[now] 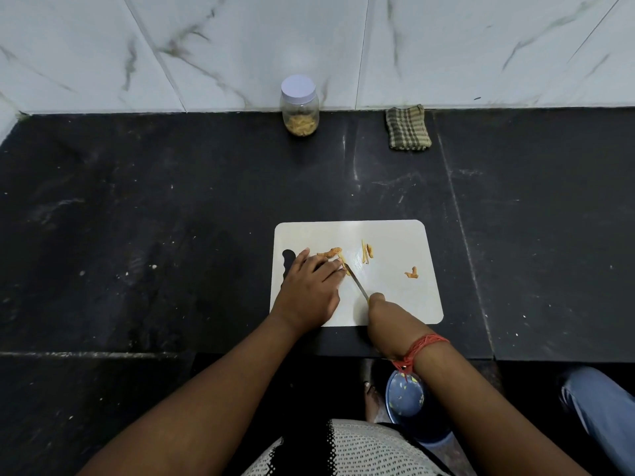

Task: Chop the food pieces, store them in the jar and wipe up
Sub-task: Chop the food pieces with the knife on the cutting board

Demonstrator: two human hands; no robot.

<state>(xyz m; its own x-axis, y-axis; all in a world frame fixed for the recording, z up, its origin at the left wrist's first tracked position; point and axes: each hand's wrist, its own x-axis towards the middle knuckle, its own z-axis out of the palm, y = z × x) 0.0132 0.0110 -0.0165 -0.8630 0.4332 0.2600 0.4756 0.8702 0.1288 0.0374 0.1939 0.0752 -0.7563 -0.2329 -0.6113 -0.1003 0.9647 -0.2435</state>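
A white cutting board [395,242] lies on the dark stone tabletop [171,218], just right of centre. The left grip [311,286] rests flat on the board's left part, fingers nearly straight and pointing toward 1 o'clock, their tips pressing on an orange food piece [330,252] that lies at 1 o'clock from the hand. The right grip [379,309], at the board's near edge, is clenched around the handle of a knife [355,281]; the handle itself is hidden inside the fist. The thin blade runs from this hand toward 11 o'clock, its tip meeting the food beside the left fingertips. Two slim cut strips [367,253] lie on the board at 12 o'clock from the right grip, well apart from it, and a small forked piece [411,273] sits at 2 o'clock from it, near the board's right edge.

At the far edge of the tabletop, against the marbled wall, a clear jar [299,106] with a white lid stands upright, chopped pieces filling its bottom. A folded checked cloth [408,128] lies to its right, at 3 o'clock. A red thread band [417,348] circles the right wrist.
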